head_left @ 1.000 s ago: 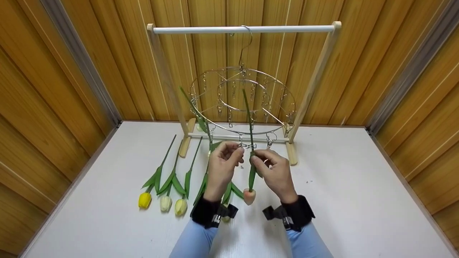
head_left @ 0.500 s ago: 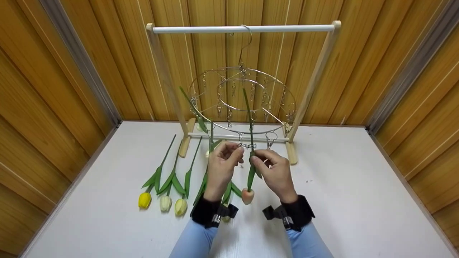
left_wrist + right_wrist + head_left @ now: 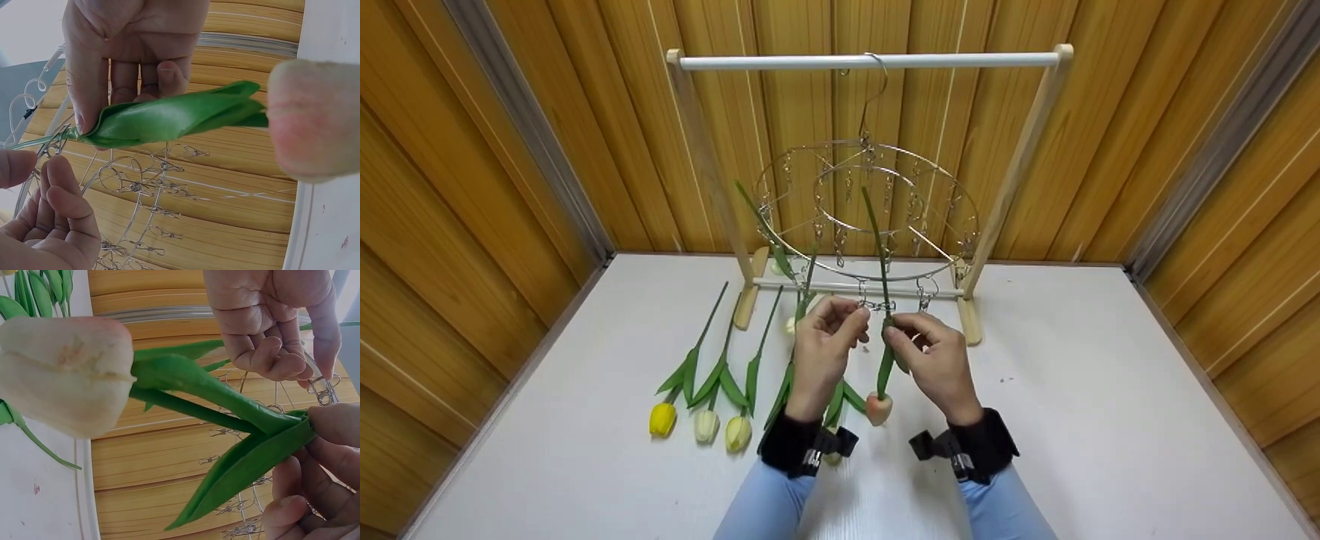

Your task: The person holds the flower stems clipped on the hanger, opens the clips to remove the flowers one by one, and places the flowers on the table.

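Observation:
In the head view, my left hand (image 3: 826, 352) pinches a small metal clip (image 3: 877, 306) that hangs from the front of a round clip hanger (image 3: 885, 278). My right hand (image 3: 934, 358) holds a pale pink tulip (image 3: 879, 409) by its stem near the leaves, bloom downward. Its stem stands upright past the clip. The right wrist view shows the clip (image 3: 324, 391) between left thumb and finger, close to the stem; whether its jaws grip the stem I cannot tell. Another tulip (image 3: 808, 281) hangs from the hanger behind my left hand, partly hidden.
A wooden rack (image 3: 1035, 150) with a white bar (image 3: 810, 63) carries the hanger. Left of my hands lie a yellow tulip (image 3: 663, 420), a white tulip (image 3: 706, 425) and a pale yellow tulip (image 3: 739, 433) on the white table (image 3: 585, 480). Wood-patterned walls (image 3: 510, 165) surround the table.
The held tulip has tilted slightly, its stem top and bloom shifting a little left. The hanging tulip behind my left hand has swung. Both hands stay almost in place.

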`<act>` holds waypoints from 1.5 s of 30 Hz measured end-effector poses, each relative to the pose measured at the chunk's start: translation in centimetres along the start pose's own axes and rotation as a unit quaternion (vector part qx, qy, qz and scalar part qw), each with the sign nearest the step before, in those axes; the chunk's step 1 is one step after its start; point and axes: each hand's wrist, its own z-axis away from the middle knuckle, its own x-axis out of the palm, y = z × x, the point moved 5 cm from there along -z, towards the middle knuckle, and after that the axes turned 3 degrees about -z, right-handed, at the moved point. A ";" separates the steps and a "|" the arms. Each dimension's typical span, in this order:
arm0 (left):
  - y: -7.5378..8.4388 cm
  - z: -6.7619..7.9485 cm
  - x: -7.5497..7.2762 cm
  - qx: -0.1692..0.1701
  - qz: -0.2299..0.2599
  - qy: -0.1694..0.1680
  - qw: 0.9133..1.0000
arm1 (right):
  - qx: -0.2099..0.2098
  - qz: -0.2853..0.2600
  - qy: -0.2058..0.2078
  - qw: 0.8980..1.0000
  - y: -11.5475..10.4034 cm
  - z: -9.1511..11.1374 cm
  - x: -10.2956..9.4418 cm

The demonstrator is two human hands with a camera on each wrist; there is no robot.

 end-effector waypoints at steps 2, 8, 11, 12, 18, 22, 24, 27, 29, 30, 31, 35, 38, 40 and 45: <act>0.0 0.0 0.0 -0.002 0.001 0.001 1.000 | 0.002 0.001 -0.001 1.000 0.0 0.0 0.0; 0.0 0.0 0.0 -0.012 -0.002 0.006 1.000 | 0.008 0.004 -0.004 1.000 -0.1 0.0 -0.1; 0.0 0.0 -0.1 -0.013 -0.001 0.007 1.000 | 0.008 0.004 -0.005 1.000 -0.1 0.0 -0.1; 0.0 0.0 0.0 -0.013 -0.001 0.007 1.000 | 0.008 0.004 -0.005 1.000 0.0 0.0 -0.1; 0.1 0.0 -0.1 -0.006 0.002 0.008 1.000 | 0.009 0.003 -0.004 1.000 0.1 0.0 -0.1; 0.1 0.0 -0.1 -0.002 0.001 0.008 1.000 | 0.010 0.007 -0.004 1.000 0.0 0.0 -0.2; 0.1 0.0 -0.1 -0.001 0.002 0.009 1.000 | 0.010 0.008 -0.005 1.000 -0.1 0.0 -0.2; 0.1 0.0 -0.2 0.001 0.002 0.011 1.000 | 0.011 0.008 -0.007 1.000 -0.1 0.0 -0.2; 0.1 0.0 -0.2 0.001 0.006 0.012 1.000 | 0.010 0.006 -0.008 1.000 -0.1 0.0 -0.2; 0.1 0.0 -0.2 0.001 0.007 0.012 1.000 | 0.011 0.006 -0.009 1.000 -0.1 0.0 -0.2; 0.1 0.0 -0.2 0.001 0.008 0.012 1.000 | 0.011 0.007 -0.009 1.000 -0.1 0.0 -0.2; 0.1 0.0 -0.2 -0.001 0.010 0.011 1.000 | 0.009 0.008 -0.010 1.000 0.0 0.0 -0.3; 0.2 0.0 -0.2 -0.001 0.008 0.011 1.000 | 0.006 0.010 -0.010 1.000 0.0 0.0 -0.3; 0.2 0.0 -0.2 -0.001 0.006 0.011 1.000 | 0.006 0.011 -0.011 1.000 0.0 0.0 -0.3; 0.3 0.1 -0.3 0.001 0.003 0.013 1.000 | 0.004 0.010 -0.010 1.000 -0.1 0.0 -0.3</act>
